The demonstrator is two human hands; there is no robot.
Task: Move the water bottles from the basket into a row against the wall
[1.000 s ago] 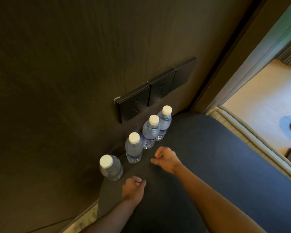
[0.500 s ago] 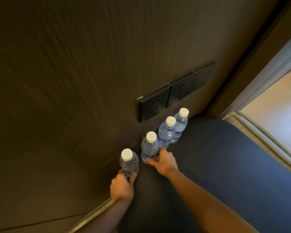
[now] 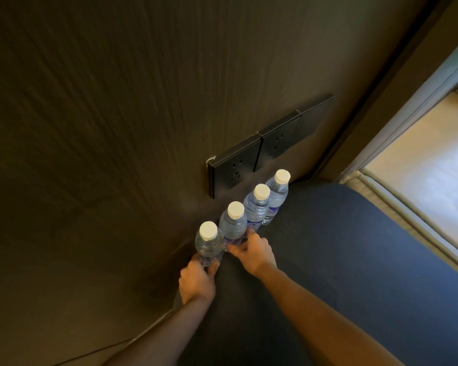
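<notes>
Now, line by line:

Change: a second ago the nearest bottle (image 3: 208,244) stands apart from the other three with both hands short of the row; now it sits snug against the second bottle (image 3: 233,225), and both hands are on the bottles.
Row: four white-capped bottles stand upright on the dark surface (image 3: 341,247), running from near left to far right along the wall (image 3: 117,128), below the socket plates (image 3: 262,151).
Meaning: the gap is closed, so the row looks nearly finished; this reads as a final straightening. No basket is in view, so whether more bottles wait cannot be told.
Left hand (image 3: 197,280): curled around the base of the nearest bottle, fingers and thumb wrapping it from the near side.
Right hand (image 3: 254,250): fingers partly spread, tips pressing the lower bodies of the second and third bottle (image 3: 257,207); whether it grips or only nudges cannot be told.
Far bottle (image 3: 276,194): untouched, at the far right end.
</notes>
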